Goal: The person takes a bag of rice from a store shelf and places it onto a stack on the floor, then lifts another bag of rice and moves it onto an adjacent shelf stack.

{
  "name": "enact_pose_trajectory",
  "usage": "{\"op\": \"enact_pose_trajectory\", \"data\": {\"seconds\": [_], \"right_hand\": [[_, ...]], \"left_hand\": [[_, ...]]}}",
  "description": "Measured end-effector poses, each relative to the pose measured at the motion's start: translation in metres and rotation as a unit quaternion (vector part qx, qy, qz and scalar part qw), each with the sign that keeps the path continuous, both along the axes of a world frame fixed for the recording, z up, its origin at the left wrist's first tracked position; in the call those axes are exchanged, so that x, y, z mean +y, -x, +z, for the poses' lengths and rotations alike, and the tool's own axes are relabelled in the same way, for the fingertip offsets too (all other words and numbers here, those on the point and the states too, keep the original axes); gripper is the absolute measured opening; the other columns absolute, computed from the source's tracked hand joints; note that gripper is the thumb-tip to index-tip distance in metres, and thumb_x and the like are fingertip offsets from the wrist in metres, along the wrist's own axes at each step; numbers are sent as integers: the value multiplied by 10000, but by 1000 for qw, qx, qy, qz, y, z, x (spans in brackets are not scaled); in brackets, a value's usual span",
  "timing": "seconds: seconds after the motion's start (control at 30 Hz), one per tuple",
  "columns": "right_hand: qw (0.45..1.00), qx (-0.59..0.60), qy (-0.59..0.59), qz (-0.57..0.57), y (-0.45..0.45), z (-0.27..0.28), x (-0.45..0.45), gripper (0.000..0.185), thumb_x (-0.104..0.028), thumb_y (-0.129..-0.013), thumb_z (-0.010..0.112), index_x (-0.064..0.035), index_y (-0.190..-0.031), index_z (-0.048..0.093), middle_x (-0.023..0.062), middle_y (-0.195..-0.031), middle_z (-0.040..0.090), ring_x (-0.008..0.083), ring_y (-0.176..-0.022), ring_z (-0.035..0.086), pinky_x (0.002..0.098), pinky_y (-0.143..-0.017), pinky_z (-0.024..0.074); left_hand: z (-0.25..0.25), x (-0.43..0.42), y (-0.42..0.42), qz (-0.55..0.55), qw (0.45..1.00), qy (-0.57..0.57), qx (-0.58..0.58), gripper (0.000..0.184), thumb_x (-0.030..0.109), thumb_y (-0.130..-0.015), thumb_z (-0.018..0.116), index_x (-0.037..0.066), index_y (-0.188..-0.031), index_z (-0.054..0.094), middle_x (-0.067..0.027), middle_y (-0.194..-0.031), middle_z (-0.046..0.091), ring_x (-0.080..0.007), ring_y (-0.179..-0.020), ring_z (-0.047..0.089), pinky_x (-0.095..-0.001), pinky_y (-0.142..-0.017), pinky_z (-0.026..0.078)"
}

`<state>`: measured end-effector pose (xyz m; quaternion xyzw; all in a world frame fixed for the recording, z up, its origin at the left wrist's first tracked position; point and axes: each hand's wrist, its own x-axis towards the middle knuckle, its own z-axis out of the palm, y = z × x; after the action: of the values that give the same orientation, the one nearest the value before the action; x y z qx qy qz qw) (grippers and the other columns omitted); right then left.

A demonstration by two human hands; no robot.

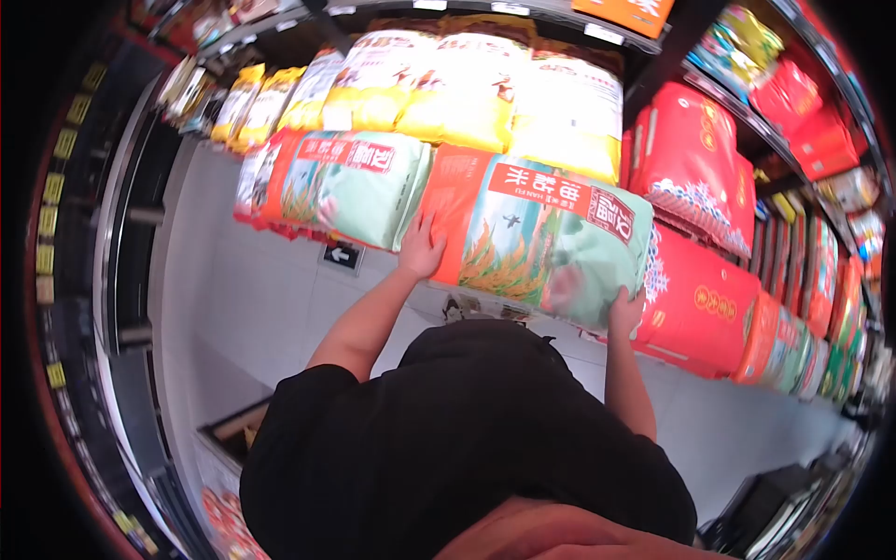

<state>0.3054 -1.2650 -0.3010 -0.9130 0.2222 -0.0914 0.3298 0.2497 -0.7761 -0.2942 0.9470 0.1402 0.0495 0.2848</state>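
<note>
Near the centre of the frame, we have a big green-and-orange rice bag [532,229] lying flat at the front of the display, between another green-and-orange bag [369,187] on the left and a red bag [705,303] on the right. Our left hand [423,254] grips its orange end at the near corner; our right hand [626,311] grips the near corner of the green end. Whether any fingers reach underneath, we cannot tell.

We judge it heavy, its packed grain firm yet able to shift and sag in the middle. The glossy wrapper looks smooth enough to slip under flat palms, and a hard pinch might strain a seam. Both ends, with fingers well under the corners, would give us the surest hold.
</note>
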Motion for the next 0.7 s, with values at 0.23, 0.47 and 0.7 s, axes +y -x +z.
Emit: {"op": "enact_pose_trajectory", "data": {"seconds": [0.23,0.47,0.7], "right_hand": [[936,-147,14,318,-50,43,25,605,-110,-813,670,16,-1389,534,262,-1433,513,444,-1355,448,528,-1189,285],[813,-165,-13,558,-87,103,167,511,-192,-854,674,-38,-1335,594,239,-1451,512,433,-1384,428,533,-1186,299],[817,-97,94,560,-68,78,261,606,-361,-924,643,-74,-1445,535,271,-1517,436,421,-1463,341,527,-1237,212]], "left_hand": [[7,-62,96,84,995,-52,34,718,304,-906,704,70,-1525,425,-276,-1599,335,-439,-1448,386,-464,-1195,342],[10,-81,193,196,952,186,143,567,340,-923,686,78,-1415,582,-197,-1352,642,-364,-1230,633,-422,-1039,508],[-55,-61,349,429,873,174,151,526,339,-940,633,36,-1369,614,-197,-1292,687,-371,-1178,662,-423,-1035,507]]}}
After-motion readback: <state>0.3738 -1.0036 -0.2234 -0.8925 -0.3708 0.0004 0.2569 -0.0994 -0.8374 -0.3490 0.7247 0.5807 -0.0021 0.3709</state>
